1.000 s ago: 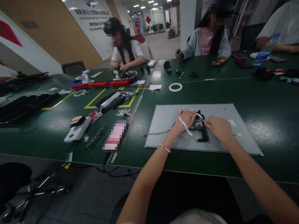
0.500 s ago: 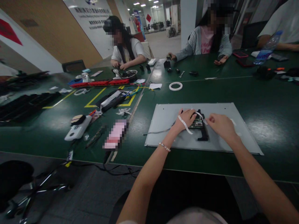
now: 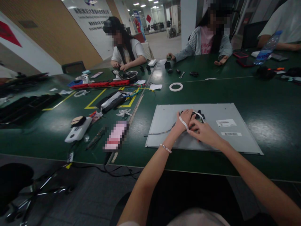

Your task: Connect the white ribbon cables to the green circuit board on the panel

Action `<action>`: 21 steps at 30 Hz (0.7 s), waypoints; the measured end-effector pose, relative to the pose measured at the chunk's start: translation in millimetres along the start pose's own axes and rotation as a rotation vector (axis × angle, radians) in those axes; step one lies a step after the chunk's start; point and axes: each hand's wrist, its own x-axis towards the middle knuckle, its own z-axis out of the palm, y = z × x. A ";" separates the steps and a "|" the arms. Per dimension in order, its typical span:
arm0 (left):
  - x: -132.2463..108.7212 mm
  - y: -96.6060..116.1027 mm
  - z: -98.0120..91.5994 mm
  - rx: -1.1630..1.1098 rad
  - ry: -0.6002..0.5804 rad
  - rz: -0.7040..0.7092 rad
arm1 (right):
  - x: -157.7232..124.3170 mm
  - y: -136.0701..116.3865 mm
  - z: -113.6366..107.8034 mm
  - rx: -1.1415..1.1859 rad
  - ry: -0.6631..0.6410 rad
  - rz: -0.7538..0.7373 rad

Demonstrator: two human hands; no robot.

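Grey and flat, the panel point(image 3: 162, 125) before you bears the black bracket point(image 3: 200, 112), mostly hidden under your hands. Your left hand point(image 3: 187, 115) lies over it; I cannot tell whether its fingers grip. Your right hand point(image 3: 203, 132) pinches the end of the white strip point(image 3: 184, 123) crossing the back of your left. Far right stands a clear bottle point(image 3: 270, 46) with a blue label, contents unclear. Two stickers point(image 3: 226, 122) sit on the panel, the lower one barcoded; their print is too small.
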 end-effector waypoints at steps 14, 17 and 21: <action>-4.6 4.8 -7.7 -0.130 0.111 -0.047 | 1.4 19.0 -40.2 0.423 0.203 0.158; -5.6 2.4 -16.0 -0.217 0.244 -0.029 | -6.5 29.5 -62.0 0.342 0.179 0.244; -10.6 1.5 -36.5 -0.375 0.356 0.077 | -14.7 38.2 -74.7 0.231 -0.076 0.305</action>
